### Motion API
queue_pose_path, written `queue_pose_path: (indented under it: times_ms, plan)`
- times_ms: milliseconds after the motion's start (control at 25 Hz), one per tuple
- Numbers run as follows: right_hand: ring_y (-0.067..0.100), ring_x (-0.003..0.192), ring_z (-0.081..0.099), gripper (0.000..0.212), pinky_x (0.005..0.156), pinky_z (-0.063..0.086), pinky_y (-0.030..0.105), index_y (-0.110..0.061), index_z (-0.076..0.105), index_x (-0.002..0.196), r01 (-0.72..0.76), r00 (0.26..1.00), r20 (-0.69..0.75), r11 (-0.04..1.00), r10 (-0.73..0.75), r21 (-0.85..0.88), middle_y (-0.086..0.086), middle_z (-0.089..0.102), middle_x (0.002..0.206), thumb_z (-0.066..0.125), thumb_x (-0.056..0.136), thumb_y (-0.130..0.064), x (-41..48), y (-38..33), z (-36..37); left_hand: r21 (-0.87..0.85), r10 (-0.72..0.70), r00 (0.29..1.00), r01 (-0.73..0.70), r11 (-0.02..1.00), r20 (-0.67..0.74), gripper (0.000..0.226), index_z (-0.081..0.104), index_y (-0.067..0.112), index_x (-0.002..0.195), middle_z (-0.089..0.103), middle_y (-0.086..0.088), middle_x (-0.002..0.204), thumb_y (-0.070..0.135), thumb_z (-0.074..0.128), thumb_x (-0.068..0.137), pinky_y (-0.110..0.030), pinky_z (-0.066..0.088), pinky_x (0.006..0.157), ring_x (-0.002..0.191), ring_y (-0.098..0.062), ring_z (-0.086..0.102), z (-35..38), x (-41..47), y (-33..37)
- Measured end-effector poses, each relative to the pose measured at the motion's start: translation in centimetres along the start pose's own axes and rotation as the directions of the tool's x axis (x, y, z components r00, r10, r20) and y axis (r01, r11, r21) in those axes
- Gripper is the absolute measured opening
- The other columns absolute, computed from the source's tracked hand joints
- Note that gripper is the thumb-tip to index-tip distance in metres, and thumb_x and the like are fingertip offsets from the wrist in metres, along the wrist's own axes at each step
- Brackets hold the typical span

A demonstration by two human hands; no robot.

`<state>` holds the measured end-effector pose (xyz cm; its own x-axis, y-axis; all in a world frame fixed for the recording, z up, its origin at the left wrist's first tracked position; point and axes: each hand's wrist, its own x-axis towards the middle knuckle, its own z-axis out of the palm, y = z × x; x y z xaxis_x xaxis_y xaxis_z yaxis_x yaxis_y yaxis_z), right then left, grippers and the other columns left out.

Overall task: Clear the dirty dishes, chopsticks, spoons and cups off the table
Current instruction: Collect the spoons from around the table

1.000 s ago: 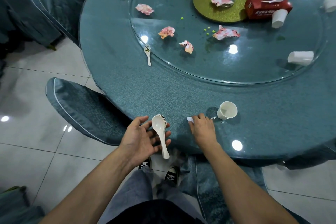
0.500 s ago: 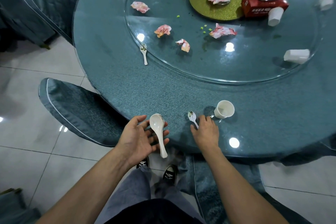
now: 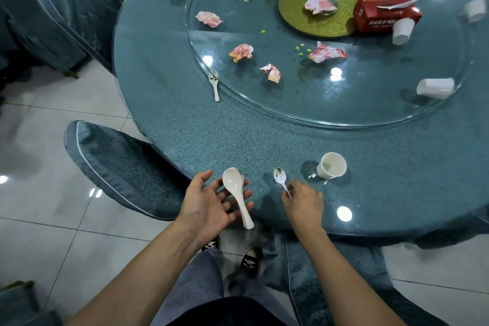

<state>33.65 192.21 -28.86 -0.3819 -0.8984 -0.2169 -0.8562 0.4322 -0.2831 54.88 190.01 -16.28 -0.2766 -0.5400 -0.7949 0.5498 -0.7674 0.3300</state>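
Head | right hand point(image 3: 304, 205) now pinches small spoon point(image 3: 280, 175), newly picked | left hand point(image 3: 209, 206) flat under spoons point(image 3: 232, 183) | I stack next.

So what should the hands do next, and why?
Probably lift the small spoon onto the stack. The right hand pinches its handle, and the left hand carries the stack on flat fingers right beside it.

Gleaming tabletop point(image 3: 185, 127), glass-smooth over patterned teal cloth. Clear, glossy glass turntable point(image 3: 370, 106). Stacked spoons point(image 3: 234, 188) shine white, glazed; the small spoon point(image 3: 280, 176) looks like thin plastic. Matt white cup point(image 3: 332, 167). Crumpled paper tissues point(image 3: 242, 51). Matt cloth chair covers point(image 3: 119, 164). Polished floor tiles point(image 3: 39, 219).
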Motion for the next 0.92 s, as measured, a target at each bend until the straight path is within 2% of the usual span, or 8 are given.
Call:
queue_pose_path:
  times_ms: [200, 320, 480, 600, 720, 800, 920]
  plan:
    - [0.026, 0.088, 0.067, 0.013, 0.087, 0.051, 0.045, -0.019, 0.071, 0.095, 0.086, 0.993, -0.102, 0.949, -0.058, 0.303, 0.001, 0.071, 0.089, 0.071, 0.088, -0.03, -0.7, -3.6, -4.1, -0.045, 0.057, 0.998, -0.057, 0.997, -0.001, 0.06, 0.049, 0.001, 0.143, 0.062, -0.027, 0.134, 0.041, 0.039, 0.099, -0.059, 0.05, 0.098, 0.118, -0.043, 0.06, 0.8, 0.6, 0.4]
    - [0.018, 0.079, 0.063, 0.012, 0.083, 0.052, 0.044, -0.022, 0.072, 0.092, 0.201, 0.969, -0.214, 0.9, -0.125, 0.386, -0.006, 0.068, 0.082, 0.071, 0.088, -0.033, -1.1, -6.1, -7.5, -0.055, 0.085, 0.996, -0.085, 0.995, 0.001, 0.059, 0.051, 0.002, 0.141, 0.063, -0.026, 0.133, 0.042, 0.039, 0.1, -0.058, 0.051, 0.096, 0.116, -0.042, 0.062, 1.3, 0.9, 0.8]
    - [0.012, 0.073, 0.061, 0.011, 0.078, 0.054, 0.044, -0.024, 0.073, 0.091, 0.365, 0.925, -0.28, 0.805, -0.257, 0.467, -0.011, 0.064, 0.08, 0.072, 0.086, -0.033, -2.7, -9.2, -10.1, -0.059, 0.13, 0.992, -0.13, 0.99, -0.005, 0.055, 0.057, 0.005, 0.132, 0.07, -0.02, 0.121, 0.044, 0.038, 0.101, -0.05, 0.06, 0.078, 0.105, -0.035, 0.068, 1.7, 0.9, 1.2]
    - [0.012, 0.072, 0.06, 0.013, 0.078, 0.053, 0.042, -0.024, 0.073, 0.092, 0.401, 0.912, -0.275, 0.805, -0.304, 0.437, -0.011, 0.064, 0.079, 0.073, 0.086, -0.035, -3.8, -10.7, -10.8, -0.038, 0.168, 0.986, -0.169, 0.985, -0.017, 0.053, 0.059, 0.008, 0.13, 0.071, -0.017, 0.113, 0.046, 0.037, 0.1, -0.045, 0.056, 0.08, 0.101, -0.031, 0.067, 1.7, 0.7, 1.9]
    - [0.012, 0.075, 0.059, 0.013, 0.08, 0.048, 0.037, -0.027, 0.072, 0.094, 0.431, 0.895, -0.268, 0.844, -0.356, 0.319, -0.012, 0.063, 0.08, 0.072, 0.086, -0.037, -4.6, -11.0, -10.8, -0.047, 0.193, 0.981, -0.194, 0.98, -0.029, 0.053, 0.058, 0.009, 0.131, 0.066, -0.02, 0.126, 0.046, 0.038, 0.099, -0.044, 0.053, 0.082, 0.109, -0.034, 0.063, 1.5, 0.5, 2.1]
    - [0.014, 0.078, 0.059, 0.014, 0.079, 0.043, 0.035, -0.028, 0.073, 0.096, 0.44, 0.888, -0.266, 0.86, -0.375, 0.257, -0.01, 0.064, 0.081, 0.071, 0.086, -0.038, -5.0, -11.1, -10.4, -0.072, 0.201, 0.979, -0.202, 0.977, -0.032, 0.052, 0.059, 0.008, 0.129, 0.065, -0.021, 0.127, 0.046, 0.038, 0.1, -0.045, 0.052, 0.083, 0.102, -0.033, 0.067, 1.2, 0.3, 1.8]
    - [0.016, 0.081, 0.061, 0.017, 0.08, 0.041, 0.036, -0.031, 0.073, 0.098, 0.444, 0.887, -0.22, 0.881, -0.406, 0.164, -0.009, 0.067, 0.084, 0.066, 0.086, -0.041, -5.5, -11.7, -9.9, -0.093, 0.216, 0.976, -0.218, 0.972, -0.031, 0.046, 0.062, 0.008, 0.115, 0.07, -0.018, 0.111, 0.045, 0.039, 0.099, -0.041, 0.05, 0.078, 0.086, -0.029, 0.07, 0.8, -0.1, 1.6]
